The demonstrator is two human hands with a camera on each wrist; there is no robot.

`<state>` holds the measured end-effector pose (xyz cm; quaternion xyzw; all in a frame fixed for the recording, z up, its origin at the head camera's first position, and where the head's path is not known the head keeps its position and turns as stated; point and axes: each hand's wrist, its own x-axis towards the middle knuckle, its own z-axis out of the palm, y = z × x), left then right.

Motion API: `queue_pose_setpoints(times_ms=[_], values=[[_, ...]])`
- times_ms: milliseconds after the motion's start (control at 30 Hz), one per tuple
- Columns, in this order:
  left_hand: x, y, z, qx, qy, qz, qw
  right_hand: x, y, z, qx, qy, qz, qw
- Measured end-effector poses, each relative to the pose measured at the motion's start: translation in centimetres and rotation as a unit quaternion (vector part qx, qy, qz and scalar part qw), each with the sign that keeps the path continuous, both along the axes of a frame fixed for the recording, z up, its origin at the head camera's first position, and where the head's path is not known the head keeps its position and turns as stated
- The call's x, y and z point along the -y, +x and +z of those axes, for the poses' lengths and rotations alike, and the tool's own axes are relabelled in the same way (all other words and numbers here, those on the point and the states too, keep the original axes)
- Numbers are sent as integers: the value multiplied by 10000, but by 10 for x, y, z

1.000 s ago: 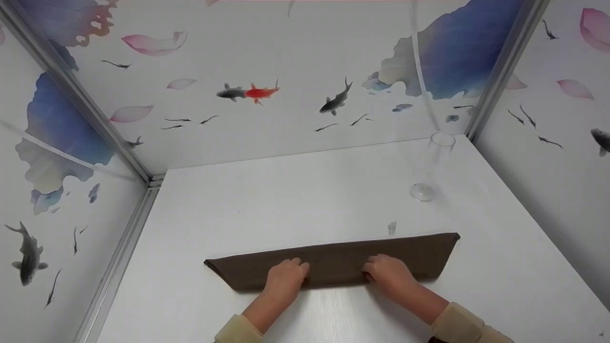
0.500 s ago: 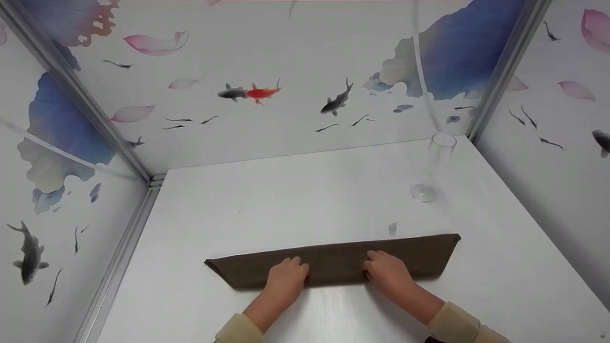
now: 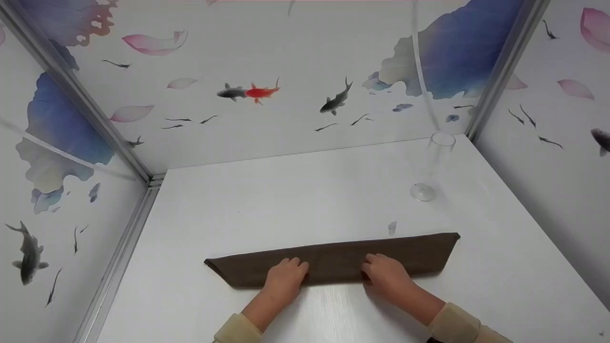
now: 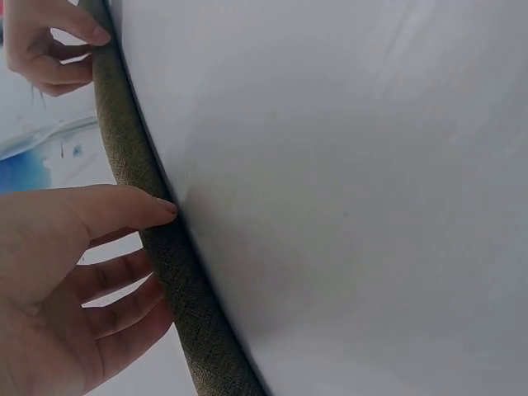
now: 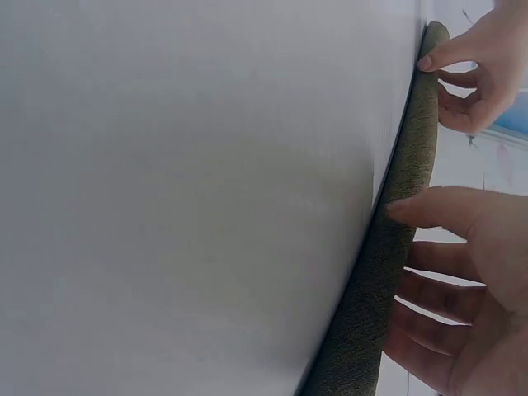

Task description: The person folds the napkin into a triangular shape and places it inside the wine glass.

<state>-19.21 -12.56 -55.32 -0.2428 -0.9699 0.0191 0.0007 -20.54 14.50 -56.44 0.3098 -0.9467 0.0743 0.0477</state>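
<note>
A brown cloth [image 3: 333, 264], folded into a long strip with slanted ends, lies across the white table. My left hand [image 3: 285, 281] grips its near edge left of the middle. Right of the middle, my right hand [image 3: 387, 276] holds the same edge. In the left wrist view, the thumb of my left hand [image 4: 74, 272] lies on the rounded cloth edge [image 4: 186, 289], its fingers on the far side. A similar hold by my right hand [image 5: 470, 289] shows on the cloth [image 5: 363, 305] in the right wrist view. The underside of the strip is hidden.
Behind the cloth stands a tall clear glass [image 3: 423, 192] on a round foot, at the back right. A small clear object [image 3: 392, 228] sits just beyond the strip's far edge. Printed walls [image 3: 286, 133] enclose the white table [image 3: 286, 200] at the back and sides.
Both hands keep their hold on the cloth's near edge. That edge has shifted very slightly away from me; the glass and the small clear object stay put.
</note>
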Motion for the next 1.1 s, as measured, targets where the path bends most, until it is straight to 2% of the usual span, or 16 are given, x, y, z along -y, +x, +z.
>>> queue_pose_setpoints(times_ms=[100, 467, 667, 833, 1100], values=[[0, 0, -2, -96, 5, -38, 9999, 1, -1, -1, -57, 66, -13, 10000], [-2, 6, 0, 33, -114, 6, 9999, 0, 5, -1, -265, 34, 90, 9996], [-4, 10, 3, 161, -183, -2, 9997, -2, 7, -2, -103, -99, 70, 9999], [-5, 12, 4, 297, -113, 21, 9995, -4, 8, -2, -137, -122, 49, 9998], [-1, 9, 6, 371, 92, 73, 9992, -4, 8, 5, -35, -134, -64, 9999]])
